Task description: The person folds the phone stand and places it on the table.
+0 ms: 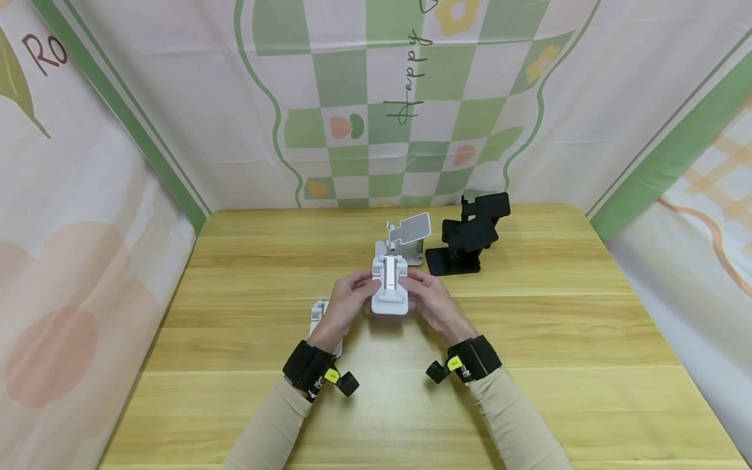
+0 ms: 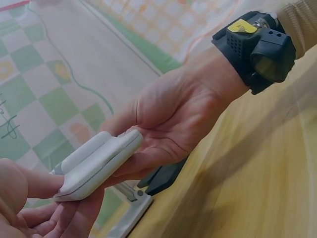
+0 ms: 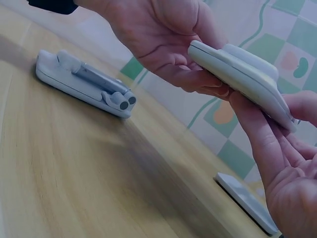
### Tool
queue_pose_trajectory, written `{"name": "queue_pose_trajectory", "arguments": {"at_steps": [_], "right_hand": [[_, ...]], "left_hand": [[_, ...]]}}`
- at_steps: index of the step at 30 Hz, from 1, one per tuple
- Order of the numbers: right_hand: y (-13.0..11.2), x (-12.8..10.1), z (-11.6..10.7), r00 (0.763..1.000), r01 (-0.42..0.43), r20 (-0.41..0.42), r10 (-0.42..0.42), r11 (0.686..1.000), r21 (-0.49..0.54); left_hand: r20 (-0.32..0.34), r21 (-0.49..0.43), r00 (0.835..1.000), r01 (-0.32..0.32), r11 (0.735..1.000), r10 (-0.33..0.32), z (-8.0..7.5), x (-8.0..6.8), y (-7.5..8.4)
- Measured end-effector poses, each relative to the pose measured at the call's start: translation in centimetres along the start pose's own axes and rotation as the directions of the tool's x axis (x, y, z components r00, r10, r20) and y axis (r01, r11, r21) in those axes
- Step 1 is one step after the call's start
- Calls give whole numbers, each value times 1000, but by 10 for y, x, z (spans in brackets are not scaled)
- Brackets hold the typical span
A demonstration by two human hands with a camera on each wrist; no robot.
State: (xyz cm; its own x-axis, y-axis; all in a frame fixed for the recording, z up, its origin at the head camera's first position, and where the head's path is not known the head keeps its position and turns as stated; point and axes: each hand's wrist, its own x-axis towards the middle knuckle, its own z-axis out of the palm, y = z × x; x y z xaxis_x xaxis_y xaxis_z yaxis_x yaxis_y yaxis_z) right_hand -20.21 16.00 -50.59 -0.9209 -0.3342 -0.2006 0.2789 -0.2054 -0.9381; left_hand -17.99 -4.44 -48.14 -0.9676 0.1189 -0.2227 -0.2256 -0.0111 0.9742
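Just above the wooden table (image 1: 529,339), both hands hold a folded white phone stand (image 1: 390,288) between them. My left hand (image 1: 360,292) grips its left edge and my right hand (image 1: 418,287) its right edge, thumbs on top and fingers underneath. In the left wrist view the folded stand (image 2: 99,163) lies flat across the right hand's fingers (image 2: 158,153). In the right wrist view the stand (image 3: 242,74) tilts between the left hand's fingers (image 3: 198,79) above and the right hand's fingers (image 3: 267,144) below.
A second folded white stand (image 1: 319,314) (image 3: 84,82) lies on the table under my left wrist. Behind the hands stand an unfolded white stand (image 1: 405,238) and a black stand (image 1: 470,238). Patterned cloth walls enclose the table on three sides.
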Motion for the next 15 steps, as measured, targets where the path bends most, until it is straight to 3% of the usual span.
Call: {"name": "queue_pose_trajectory", "arguments": {"at_steps": [6, 10, 15], "right_hand": [[-1, 0, 2, 1000, -23, -18, 22, 998, -62], [0, 0, 2, 1000, -14, -8, 13, 993, -114], [1, -1, 2, 999, 2, 35, 4, 985, -172]], "left_hand": [[-17, 27, 1000, 13, 1000, -12, -2, -3, 3], [-23, 114, 1000, 0, 993, 2, -5, -5, 4], [-48, 258, 992, -99, 961, 115, -12, -7, 5]]}}
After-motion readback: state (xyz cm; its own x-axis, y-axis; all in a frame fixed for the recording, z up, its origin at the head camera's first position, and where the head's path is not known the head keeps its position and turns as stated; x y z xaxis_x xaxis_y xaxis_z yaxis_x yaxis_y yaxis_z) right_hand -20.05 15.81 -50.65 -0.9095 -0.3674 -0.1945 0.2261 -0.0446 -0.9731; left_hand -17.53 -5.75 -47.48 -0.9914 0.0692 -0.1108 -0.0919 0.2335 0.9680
